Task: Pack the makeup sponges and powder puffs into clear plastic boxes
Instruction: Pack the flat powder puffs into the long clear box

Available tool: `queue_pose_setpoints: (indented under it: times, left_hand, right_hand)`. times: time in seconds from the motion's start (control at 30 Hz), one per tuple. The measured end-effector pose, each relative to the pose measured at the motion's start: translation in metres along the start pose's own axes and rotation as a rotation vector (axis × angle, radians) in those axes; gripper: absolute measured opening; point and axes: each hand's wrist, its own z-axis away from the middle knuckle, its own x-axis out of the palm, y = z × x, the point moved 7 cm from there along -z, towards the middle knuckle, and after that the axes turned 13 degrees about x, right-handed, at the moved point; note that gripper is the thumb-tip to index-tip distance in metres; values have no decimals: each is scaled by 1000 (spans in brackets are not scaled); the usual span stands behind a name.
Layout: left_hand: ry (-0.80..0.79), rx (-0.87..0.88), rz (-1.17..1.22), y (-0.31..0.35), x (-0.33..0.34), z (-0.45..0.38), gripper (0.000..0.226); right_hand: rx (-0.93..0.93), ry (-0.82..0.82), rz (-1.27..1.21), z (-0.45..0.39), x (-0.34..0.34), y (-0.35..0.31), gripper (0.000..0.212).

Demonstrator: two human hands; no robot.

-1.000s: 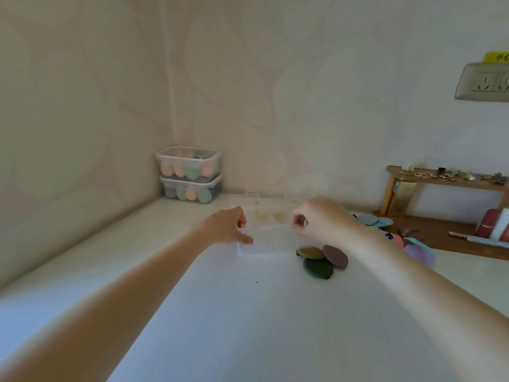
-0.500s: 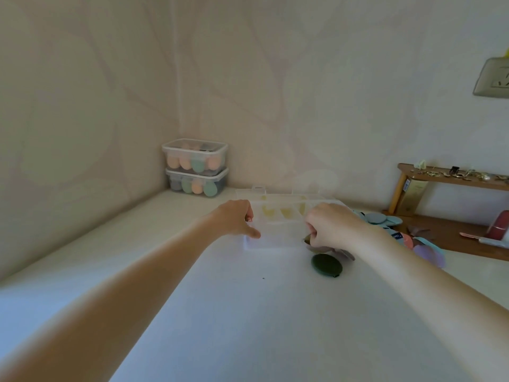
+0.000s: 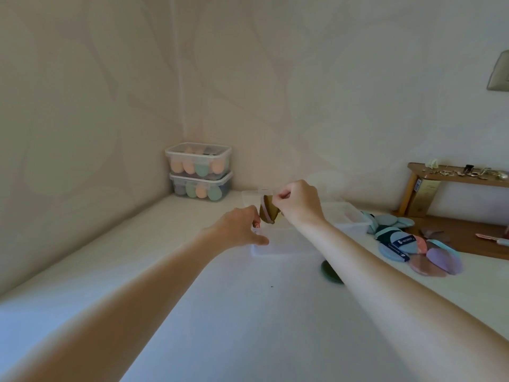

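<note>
Puffs up over the open box!

I see my right hand (image 3: 298, 205) with its fingers pinched tight on two powder puffs (image 3: 268, 213), olive and mauve, hanging just above the clear plastic box (image 3: 281, 244) on the desk (image 3: 220, 312). My left hand (image 3: 239, 227) grips the box's near left corner, fingers curled. A dark green puff (image 3: 329, 271) lies beside my right forearm.

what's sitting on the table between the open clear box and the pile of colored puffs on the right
Nothing that shows in the head view: the clear box and the puff pile almost touch, with only a sliver of bare table between.
</note>
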Motion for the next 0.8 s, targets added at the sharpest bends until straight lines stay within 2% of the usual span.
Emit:
queue_pose_setpoints:
  times: [0.13,0.2,0.27,0.43,0.6,0.7,0.8]
  left_hand:
    - [9,16,-11,0,-1,-1,52]
    - [12,20,-25,1,-2,0,53]
    - [17,23,-29,2,-2,1,54]
    - [31,29,-9,1,-1,1,55]
    - [37,54,41,-1,-3,1,55]
    - [16,66,91,-5,-2,2,69]
    - [2,99,-68,-3,-6,3,73]
  right_hand:
    - [-7,87,90,-2,3,-8,25]
    - [-27,38,217,-2,11,-10,25]
    - [-36,-20,307,1,21,-9,12]
    - [9,-85,336,5,32,-3,19]
    - [-15,-105,464,2,44,-2,7]
    - [-41,-95,448,1,43,-2,18]
    - [-81,-121,332,-1,35,-3,12]
